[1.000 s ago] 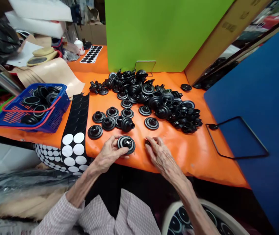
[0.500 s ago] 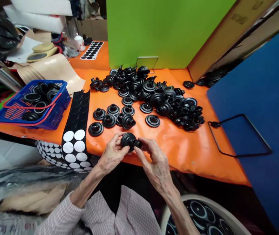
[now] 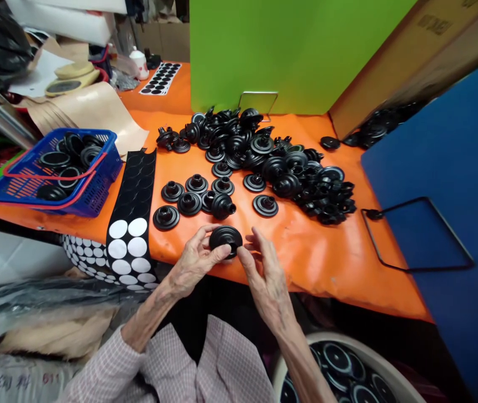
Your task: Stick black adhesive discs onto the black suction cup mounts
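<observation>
A black stepped disc with a short neck [image 3: 224, 237] is gripped at its left side by my left hand [image 3: 195, 260], the thumb lying across its lower front. My right hand [image 3: 266, 266] is just to the right of the disc, thumb and fingers apart; its thumb tip is at the disc's edge, and I cannot tell whether it touches. Beyond my hands, several similar discs lie on the orange tabletop [image 3: 306, 263], most neck up, with one tilted disc [image 3: 222, 206] nearest. A large pile of black parts [image 3: 259, 151] spreads behind them.
A blue basket [image 3: 100, 193] with black parts stands at the left, beside a strip of round stickers [image 3: 134, 184] hanging over the table edge. A green board [image 3: 289, 50] is at the back, a blue board [image 3: 440, 168] at the right. Below right is a tub [image 3: 279, 380] of black discs.
The disc has turned in my left hand, so its neck no longer points out to the right. My right fingers have come off it and spread apart. The view has shifted slightly.
</observation>
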Available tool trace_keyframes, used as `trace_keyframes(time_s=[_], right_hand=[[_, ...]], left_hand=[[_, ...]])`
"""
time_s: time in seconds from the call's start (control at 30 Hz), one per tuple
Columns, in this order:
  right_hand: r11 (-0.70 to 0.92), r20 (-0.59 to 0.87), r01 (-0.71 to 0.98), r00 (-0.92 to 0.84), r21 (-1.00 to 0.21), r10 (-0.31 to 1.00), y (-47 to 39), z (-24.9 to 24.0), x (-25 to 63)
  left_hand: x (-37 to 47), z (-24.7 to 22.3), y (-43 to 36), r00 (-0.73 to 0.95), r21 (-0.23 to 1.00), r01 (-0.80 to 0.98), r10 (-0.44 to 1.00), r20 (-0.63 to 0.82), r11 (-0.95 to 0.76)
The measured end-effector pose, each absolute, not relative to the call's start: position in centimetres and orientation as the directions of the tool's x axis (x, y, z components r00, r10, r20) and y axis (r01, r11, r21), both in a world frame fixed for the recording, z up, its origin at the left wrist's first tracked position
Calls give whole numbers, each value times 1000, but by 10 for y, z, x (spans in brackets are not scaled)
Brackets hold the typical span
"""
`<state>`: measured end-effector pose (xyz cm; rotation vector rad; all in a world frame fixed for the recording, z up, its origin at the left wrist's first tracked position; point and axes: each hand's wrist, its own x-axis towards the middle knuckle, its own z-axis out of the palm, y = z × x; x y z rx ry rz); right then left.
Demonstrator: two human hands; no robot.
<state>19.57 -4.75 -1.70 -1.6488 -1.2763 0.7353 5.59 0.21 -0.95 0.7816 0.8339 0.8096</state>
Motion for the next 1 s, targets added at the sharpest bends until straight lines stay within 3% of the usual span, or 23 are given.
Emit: trace_keyframes(time_s=[0.13,0.27,0.5,0.87,1.0], right_hand=[[-170,-128,191,218,-967,968,-42,-22,192],[-161,-131,77,309,-984,942,-40,-27,183],[-48,-56,-53,144,-997,988,-41,-13,188],[-75,-105,-104,323,-992,941,-37,-18,169],[-100,-109,-47,269,-994,957,-33,-22,172]], left_hand=[[56,-8,0,436,882,-256,862,-260,396],[55,-10,-1,383,917,-224,895,-228,330],[49,-5,5,489,928,-244,862,-133,282],[54,-8,0,366,947,-264,927,-77,183],[56,-11,3,350,914,-320,927,-132,250]])
